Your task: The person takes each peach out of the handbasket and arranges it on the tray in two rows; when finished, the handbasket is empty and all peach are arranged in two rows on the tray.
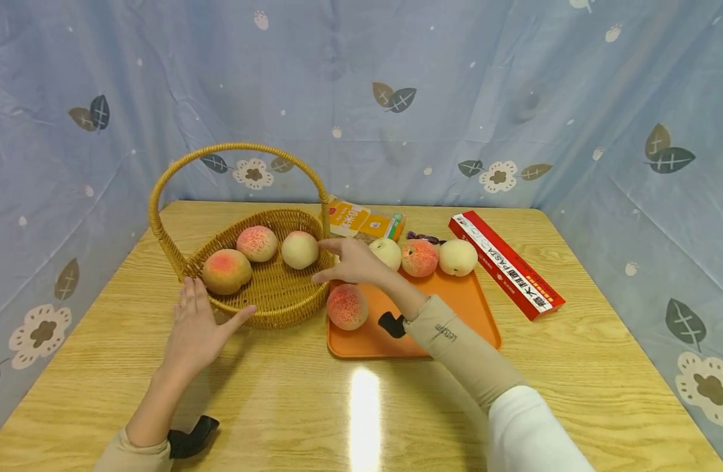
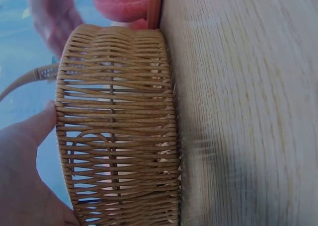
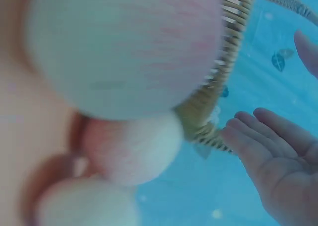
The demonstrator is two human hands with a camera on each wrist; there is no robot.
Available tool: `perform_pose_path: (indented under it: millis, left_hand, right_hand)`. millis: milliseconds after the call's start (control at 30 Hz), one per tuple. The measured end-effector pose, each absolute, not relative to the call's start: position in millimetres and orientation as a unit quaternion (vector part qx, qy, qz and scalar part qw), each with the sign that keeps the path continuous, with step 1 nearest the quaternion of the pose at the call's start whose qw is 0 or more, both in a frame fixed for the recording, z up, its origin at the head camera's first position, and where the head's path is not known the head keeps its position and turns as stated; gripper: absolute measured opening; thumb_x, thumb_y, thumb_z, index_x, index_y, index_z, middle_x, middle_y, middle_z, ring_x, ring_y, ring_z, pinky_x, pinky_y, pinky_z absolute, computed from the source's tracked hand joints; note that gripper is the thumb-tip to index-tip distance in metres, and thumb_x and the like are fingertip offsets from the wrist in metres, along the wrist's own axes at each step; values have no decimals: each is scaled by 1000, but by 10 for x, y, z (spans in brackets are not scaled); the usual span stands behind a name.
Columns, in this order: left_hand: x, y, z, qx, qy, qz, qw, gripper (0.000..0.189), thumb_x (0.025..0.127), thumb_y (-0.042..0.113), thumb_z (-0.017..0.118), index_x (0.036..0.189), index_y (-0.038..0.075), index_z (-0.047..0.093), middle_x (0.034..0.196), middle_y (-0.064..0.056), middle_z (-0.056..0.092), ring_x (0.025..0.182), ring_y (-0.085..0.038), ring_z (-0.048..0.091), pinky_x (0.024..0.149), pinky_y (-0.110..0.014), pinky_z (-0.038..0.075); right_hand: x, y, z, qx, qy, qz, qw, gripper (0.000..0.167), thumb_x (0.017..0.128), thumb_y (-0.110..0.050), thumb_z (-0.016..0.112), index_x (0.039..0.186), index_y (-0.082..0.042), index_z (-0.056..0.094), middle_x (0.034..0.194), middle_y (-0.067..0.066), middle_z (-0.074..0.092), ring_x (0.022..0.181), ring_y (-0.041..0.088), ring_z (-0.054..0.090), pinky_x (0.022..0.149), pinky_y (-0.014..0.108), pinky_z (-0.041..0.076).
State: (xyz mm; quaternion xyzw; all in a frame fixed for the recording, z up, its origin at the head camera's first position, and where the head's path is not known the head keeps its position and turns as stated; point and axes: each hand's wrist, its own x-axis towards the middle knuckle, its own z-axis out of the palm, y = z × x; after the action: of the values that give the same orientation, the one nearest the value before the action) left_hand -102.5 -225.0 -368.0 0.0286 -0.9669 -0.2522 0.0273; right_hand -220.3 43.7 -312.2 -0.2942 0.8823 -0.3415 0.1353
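My left hand (image 1: 193, 328) rests its straight fingers against the near left rim of a wicker basket (image 1: 278, 319), thumb spread along the front edge. In the left wrist view, its thumb tip lies right at the rim. Inside the basket lie an orange-yellow peach (image 1: 227, 271), a speckled pink peach (image 1: 257, 244) and a pale peach (image 1: 300, 250). Over the basket's right edge, beside the pale peach, hovers my right hand (image 1: 355, 262), thumb and fingers apart. The right wrist view shows that hand (image 3: 283, 161) with a bare palm.
On the orange tray (image 1: 455, 308), right of the basket, sit a red peach (image 1: 347, 307) and, along its far side, two pale peaches and another red one (image 1: 419, 257). Beyond lie an orange-and-white carton (image 1: 364, 219) and a red pasta box (image 1: 505, 265). The basket's tall handle (image 1: 237, 147) arches above it.
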Motion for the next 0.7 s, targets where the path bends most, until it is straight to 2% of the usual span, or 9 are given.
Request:
perform_pose_path:
  millis: [100, 300, 533, 700]
  left_hand:
    - [-1024, -2242, -3684, 29, -967, -251, 27, 115, 91, 67, 47, 145, -17, -11, 150, -36, -19, 139, -53, -11, 112, -64, 3]
    - [-1038, -2246, -3693, 27, -968, -249, 22, 115, 91, 68, 46, 145, -17, -11, 150, -36, -18, 139, -54, -10, 112, -65, 2]
    - [-1046, -2246, -3703, 28, -966, -254, 31, 116, 90, 68, 48, 146, -17, -9, 151, -36, -16, 140, -54, -8, 112, -65, 3]
    - [-1032, -2259, -3697, 30, -965, -257, 34, 116, 90, 68, 48, 146, -17, -9, 151, -35, -17, 140, -51, -11, 113, -64, 2]
  right_hand:
    - [-2301, 204, -3036, -290, 891, -319, 145, 77, 84, -29, 78, 147, -4, 41, 146, 12, 48, 133, 26, 45, 105, 39, 42]
    - [-2533, -261, -3006, -248, 922, -254, 156, 83, 83, -37, 77, 149, -6, 38, 148, 10, 45, 137, 32, 38, 106, 39, 40]
    - [-2656, -483, -3138, -199, 941, -220, 162, 81, 86, -30, 76, 150, -3, 35, 145, 13, 47, 133, 31, 43, 104, 38, 42]
    - [-2639, -554, -3188, -183, 943, -220, 167, 84, 89, -28, 73, 152, 0, 25, 146, 16, 45, 132, 29, 45, 104, 37, 42]
